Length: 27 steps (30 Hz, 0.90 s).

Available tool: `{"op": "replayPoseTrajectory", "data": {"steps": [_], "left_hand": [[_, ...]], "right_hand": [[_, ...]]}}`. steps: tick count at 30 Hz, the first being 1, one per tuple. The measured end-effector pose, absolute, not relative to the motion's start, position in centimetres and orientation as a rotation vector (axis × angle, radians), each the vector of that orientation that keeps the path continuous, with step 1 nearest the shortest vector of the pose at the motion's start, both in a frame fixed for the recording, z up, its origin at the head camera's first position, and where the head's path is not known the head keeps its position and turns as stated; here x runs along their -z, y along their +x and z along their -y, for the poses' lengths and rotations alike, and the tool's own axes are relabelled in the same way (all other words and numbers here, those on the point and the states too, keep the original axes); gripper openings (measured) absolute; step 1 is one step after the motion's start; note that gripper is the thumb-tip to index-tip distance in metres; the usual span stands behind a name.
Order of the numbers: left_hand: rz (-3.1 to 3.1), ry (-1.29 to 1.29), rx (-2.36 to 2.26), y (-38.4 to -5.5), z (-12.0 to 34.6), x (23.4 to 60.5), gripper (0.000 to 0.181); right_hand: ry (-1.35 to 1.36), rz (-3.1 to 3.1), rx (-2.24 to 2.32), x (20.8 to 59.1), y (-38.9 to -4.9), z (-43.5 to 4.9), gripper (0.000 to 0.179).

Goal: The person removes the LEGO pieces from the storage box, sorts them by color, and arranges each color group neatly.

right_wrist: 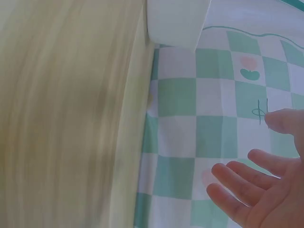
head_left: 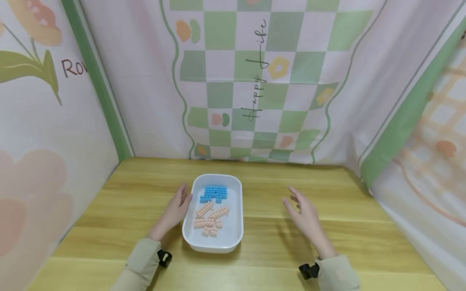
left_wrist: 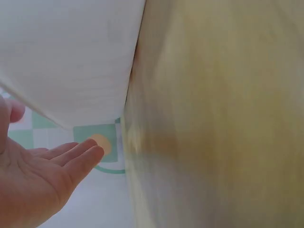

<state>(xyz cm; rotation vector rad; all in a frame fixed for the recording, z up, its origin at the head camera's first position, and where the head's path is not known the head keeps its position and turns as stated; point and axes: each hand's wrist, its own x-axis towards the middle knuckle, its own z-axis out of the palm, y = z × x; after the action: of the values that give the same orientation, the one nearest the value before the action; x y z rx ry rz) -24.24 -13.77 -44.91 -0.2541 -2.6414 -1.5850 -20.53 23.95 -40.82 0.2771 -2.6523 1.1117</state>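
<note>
A white rectangular plastic tray stands on the wooden table, left of the middle. Blue studded toy bricks lie grouped at its far end. Several peach-coloured studded bricks, some long and some small, are scattered nearer the front. My left hand is at the tray's left side, thumb right at the rim, its fingers extended beside the outer wall. To the right of the tray and apart from it, my right hand hovers over the table with loosely spread fingers and nothing in its grasp.
The light wooden table runs back to a hanging cloth with green checks and lettering. More printed cloth hangs at the left, and another curtain at the right. Each wrist wears a black strap device.
</note>
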Motion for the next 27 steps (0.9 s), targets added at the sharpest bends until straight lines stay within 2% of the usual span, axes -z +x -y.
{"op": "replayPoseTrajectory", "data": {"steps": [16, 27], "left_hand": [[2.635, -0.251, 1.572, -24.5, 12.8, 45.4, 0.044], [2.669, -0.193, 1.526, -24.3, 12.4, 45.2, 0.045]], "right_hand": [[0.292, 2.567, -1.34, 40.8, -21.3, -22.8, 0.053], [0.34, 2.563, -1.329, 40.7, -22.4, -21.9, 0.052]]}}
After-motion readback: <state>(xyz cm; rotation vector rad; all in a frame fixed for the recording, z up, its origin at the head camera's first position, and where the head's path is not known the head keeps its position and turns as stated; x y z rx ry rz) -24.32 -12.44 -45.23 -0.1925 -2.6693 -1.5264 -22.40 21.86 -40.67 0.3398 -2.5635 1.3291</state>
